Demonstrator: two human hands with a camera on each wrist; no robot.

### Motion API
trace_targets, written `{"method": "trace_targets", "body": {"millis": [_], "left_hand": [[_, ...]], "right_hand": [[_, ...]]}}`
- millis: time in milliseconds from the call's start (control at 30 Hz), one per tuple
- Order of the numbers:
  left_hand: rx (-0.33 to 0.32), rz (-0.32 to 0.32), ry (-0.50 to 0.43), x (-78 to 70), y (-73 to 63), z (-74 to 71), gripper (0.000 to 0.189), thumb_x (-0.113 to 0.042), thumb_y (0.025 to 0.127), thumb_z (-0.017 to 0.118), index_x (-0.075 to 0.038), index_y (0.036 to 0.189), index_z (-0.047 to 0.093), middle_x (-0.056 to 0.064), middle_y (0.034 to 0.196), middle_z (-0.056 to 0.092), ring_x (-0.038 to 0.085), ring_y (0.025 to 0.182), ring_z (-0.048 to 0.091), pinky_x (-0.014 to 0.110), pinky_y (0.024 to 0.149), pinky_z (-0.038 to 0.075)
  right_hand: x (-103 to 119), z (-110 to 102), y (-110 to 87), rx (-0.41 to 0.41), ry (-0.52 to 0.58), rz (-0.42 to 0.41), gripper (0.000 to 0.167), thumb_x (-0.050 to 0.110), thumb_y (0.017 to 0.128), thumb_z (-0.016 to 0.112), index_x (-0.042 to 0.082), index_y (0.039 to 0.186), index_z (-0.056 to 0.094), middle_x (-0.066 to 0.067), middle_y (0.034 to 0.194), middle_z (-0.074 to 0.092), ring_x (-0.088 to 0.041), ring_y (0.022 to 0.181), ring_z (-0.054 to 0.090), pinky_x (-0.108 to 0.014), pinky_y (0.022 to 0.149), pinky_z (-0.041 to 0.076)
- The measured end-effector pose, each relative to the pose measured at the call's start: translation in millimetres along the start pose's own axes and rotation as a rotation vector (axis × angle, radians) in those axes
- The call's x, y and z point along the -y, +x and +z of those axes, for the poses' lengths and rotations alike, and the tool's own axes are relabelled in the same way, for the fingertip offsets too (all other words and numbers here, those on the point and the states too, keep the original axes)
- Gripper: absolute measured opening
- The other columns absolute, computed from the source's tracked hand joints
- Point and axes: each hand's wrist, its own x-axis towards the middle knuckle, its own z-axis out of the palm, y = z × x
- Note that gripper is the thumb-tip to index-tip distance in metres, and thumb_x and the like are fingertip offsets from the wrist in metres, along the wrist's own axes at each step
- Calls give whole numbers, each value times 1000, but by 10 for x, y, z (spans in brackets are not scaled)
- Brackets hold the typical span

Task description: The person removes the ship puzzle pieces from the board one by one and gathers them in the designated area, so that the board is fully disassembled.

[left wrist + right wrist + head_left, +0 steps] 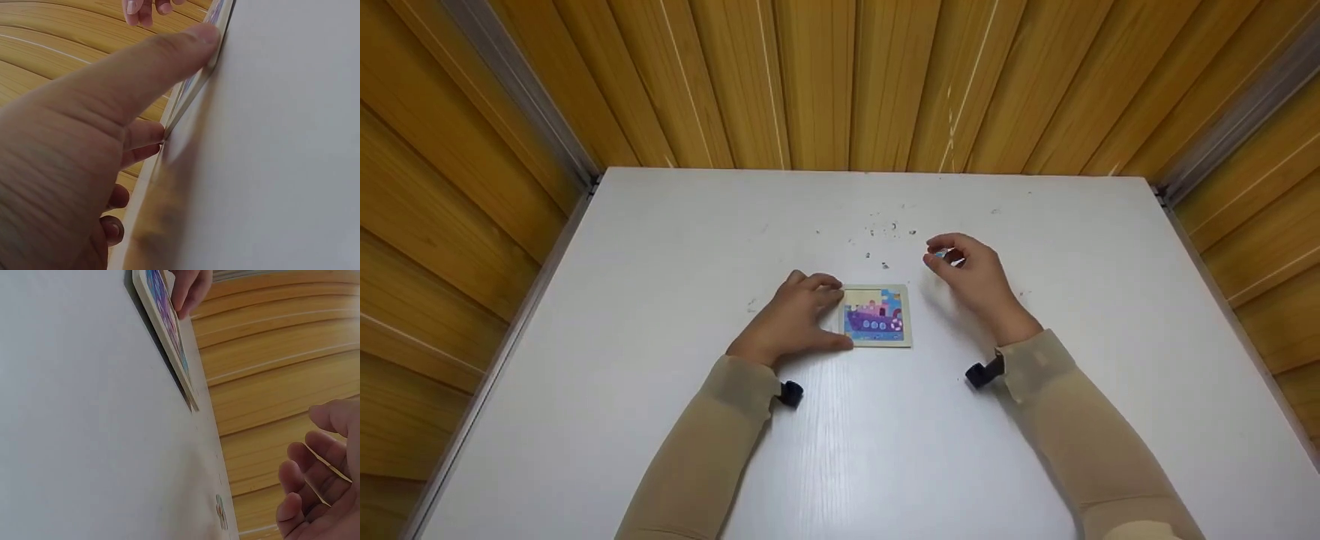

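Observation:
A small jigsaw puzzle [874, 325] in a pale wooden frame lies flat on the table, with a purple and pink ship on blue. Bare tray board shows at its upper left. My left hand [799, 315] holds the frame by its left side, thumb at the near corner and fingers at the far one. To the right of the puzzle, my right hand [971, 277] hovers over the table with fingers loosely bent and nothing gripped. Below it lies a small colourful puzzle piece [221, 512], mostly hidden by the fingers in the head view.
The white table [660, 420] has several dark specks [885, 265] scattered beyond the puzzle. Yellow wood-patterned panels [817, 82] stand behind the far edge and along both sides. Each wrist carries a small black camera [790, 394].

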Motion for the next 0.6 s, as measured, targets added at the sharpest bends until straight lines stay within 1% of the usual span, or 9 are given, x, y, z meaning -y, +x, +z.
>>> {"method": "trace_targets", "body": {"millis": [167,333,500,600], "left_hand": [[2,-4,6,-11,2,4,95,-60,83,98,-17,160,66,-3,165,60,26,143,48,44,126,48],[4,-22,3,-31,4,4,94,-61,83,98,-17,160,67,-3,165,61,25,143,49,44,126,48],[10,-30,13,-53,8,-1,91,-58,84,98,-17,159,68,-3,166,60,26,144,48,44,128,47],[22,-42,15,-66,7,0,90,-57,85,98,-18,160,66,-3,168,58,27,146,47,45,128,47]], "right_hand": [[78,119,-65,36,11,-30,46,20,108,77,1,148,68,-18,139,74,-23,111,63,-20,92,50],[122,229,-134,76,5,-50,51,19,107,78,2,153,65,-19,144,70,-27,116,63,-32,97,49],[138,301,-198,148,-33,-31,55,22,107,78,7,158,62,-16,150,69,-31,127,61,-46,104,48],[125,323,-222,196,-60,3,56,25,108,79,10,159,62,-12,153,67,-32,132,59,-51,113,48]]}}
